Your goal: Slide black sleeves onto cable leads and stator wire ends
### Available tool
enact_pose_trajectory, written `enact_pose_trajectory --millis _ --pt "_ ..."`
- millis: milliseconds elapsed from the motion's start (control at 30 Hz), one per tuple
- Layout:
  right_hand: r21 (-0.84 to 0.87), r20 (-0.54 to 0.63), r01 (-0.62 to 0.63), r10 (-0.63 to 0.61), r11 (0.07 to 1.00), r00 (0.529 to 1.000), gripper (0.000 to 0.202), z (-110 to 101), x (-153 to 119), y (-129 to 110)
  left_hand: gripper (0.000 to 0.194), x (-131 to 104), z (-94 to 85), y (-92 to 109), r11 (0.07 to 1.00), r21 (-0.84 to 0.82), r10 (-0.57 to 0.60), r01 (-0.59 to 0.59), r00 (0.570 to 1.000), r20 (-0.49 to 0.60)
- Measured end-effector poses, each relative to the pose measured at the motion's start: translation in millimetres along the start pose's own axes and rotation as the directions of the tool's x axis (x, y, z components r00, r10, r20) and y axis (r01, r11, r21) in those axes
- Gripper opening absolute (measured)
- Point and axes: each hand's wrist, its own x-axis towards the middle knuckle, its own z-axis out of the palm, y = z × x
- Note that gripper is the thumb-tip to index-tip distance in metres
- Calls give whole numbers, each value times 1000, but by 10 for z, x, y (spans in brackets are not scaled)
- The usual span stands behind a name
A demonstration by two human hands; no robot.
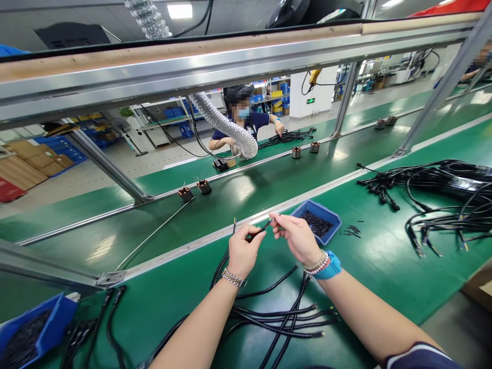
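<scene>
A workshop with shelves [282, 97] and boxes [42, 159] in the background lies beyond a metal frame [215, 77], and a green bench [376, 282] runs slantwise across the foreground. Past the bench's edge is a green belt [269, 177], with two small motor cores [185, 193] standing near its far rail at left and others farther right. Across it, beside a silvery duct [226, 123], a co-worker in a dark shirt and mask reaches one hand [279, 127] to a heap of black leads [294, 135]. Nearer, above the bench, the left hand [243, 252] pinches a black cable [264, 226] between thumb and fingers, close to its end. The right hand [299, 237] brings thumb and forefinger together on the tip of that cable, where a little yellow shows; its other fingers are loosely curled. Just beyond the right hand sits a blue bin [334, 231] of short black tubes [315, 224], with a few loose pieces [351, 231] beside it. More cables [277, 312] lie crossed on the bench below the hands, their ends mostly pointing right. A large bundle [453, 184] rests at far right, and a second bin [61, 320] stands at lower left.
</scene>
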Motion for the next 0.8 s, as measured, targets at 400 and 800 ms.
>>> enact_pose_trajectory --millis 400,800 --pt "-10 59 -59 59 998 996 23 -16 5 -27 9 -4 -16 2 1000 21 -3 2 1000 12" --pt "-923 -260 -303 -195 -236 946 28 -1668 -75 -725 10 28 -23 1 997 17 -74 74 996 45"
